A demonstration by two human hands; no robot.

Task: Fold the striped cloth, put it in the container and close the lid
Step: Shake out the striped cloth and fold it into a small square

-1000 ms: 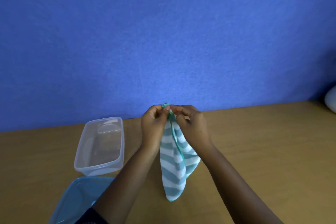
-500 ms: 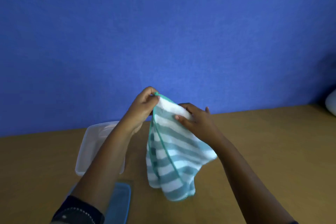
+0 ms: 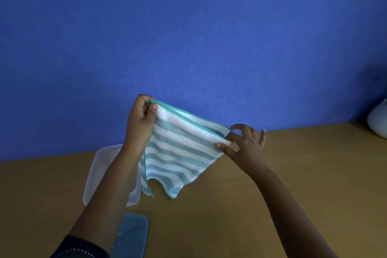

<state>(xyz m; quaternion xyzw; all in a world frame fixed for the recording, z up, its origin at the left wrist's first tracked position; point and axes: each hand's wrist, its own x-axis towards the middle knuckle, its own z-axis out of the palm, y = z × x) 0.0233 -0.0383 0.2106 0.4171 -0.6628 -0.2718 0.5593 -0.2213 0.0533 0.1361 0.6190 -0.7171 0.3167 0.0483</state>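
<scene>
Head view. Striped cloth held in the air above the wooden table, doubled along its teal-trimmed upper edge, lower corners hanging just above the tabletop. Left hand pinching the higher corner between thumb and fingers; right hand pinching the lower corner, remaining fingers spread. Clear container open on the table, partly hidden behind the left forearm. Blue lid flat on the table, nearer the camera.
</scene>
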